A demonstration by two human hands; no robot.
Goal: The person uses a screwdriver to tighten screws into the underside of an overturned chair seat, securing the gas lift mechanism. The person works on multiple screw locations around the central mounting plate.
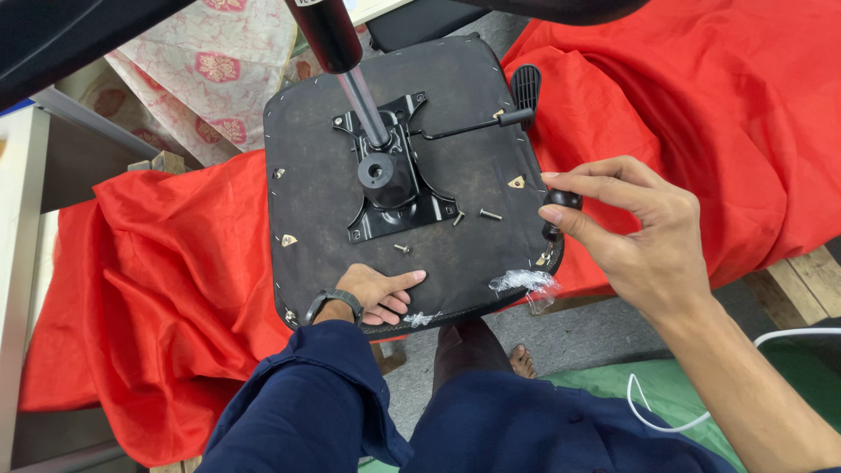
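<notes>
Only packaging in view: a small crumpled clear plastic wrapper (524,282) at the near right corner of the upturned black chair seat (324,166), lying over the seat's edge, w/ part of it hanging just below. A second, smaller scrap of clear plastic (420,319) sits on the same near edge, further left. No labels, signs or screens that can be made out.
</notes>
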